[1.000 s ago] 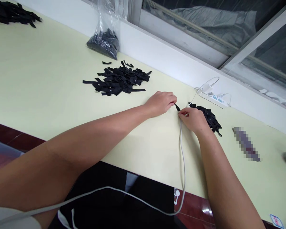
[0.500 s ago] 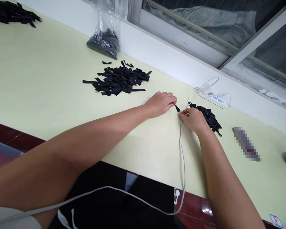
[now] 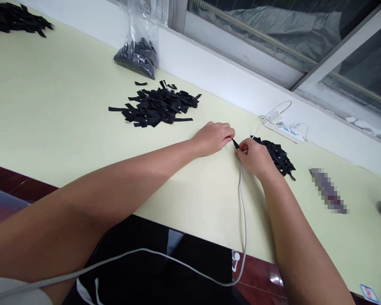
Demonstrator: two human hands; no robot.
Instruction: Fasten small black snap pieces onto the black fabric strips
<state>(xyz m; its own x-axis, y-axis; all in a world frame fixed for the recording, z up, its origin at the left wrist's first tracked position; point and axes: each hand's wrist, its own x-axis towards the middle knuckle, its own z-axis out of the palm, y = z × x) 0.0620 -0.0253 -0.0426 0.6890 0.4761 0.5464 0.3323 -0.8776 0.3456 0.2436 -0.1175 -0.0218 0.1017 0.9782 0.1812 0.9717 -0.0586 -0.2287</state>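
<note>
"In the head view, where is the black strip (image 3: 236, 144) lying?"

"It's spanning the small gap between the left hand (image 3: 214, 137) and the right hand (image 3: 256, 156), over the pale table (image 3: 190, 199)."

"How are they gripping?"

"The left is pinching it in curled fingers; the right is holding it between thumb and fingertips."

"And its long axis?"

"It's slanting from far left to near right, pointing into the right fingertips. Its tips are hiding in the grips."

"What's surrounding it?"

"A large strip pile (image 3: 161, 106) is spreading to the far left, a smaller pile (image 3: 277, 156) is sitting just beyond the right hand, and a white cable (image 3: 244, 207) is running past that hand."
</note>
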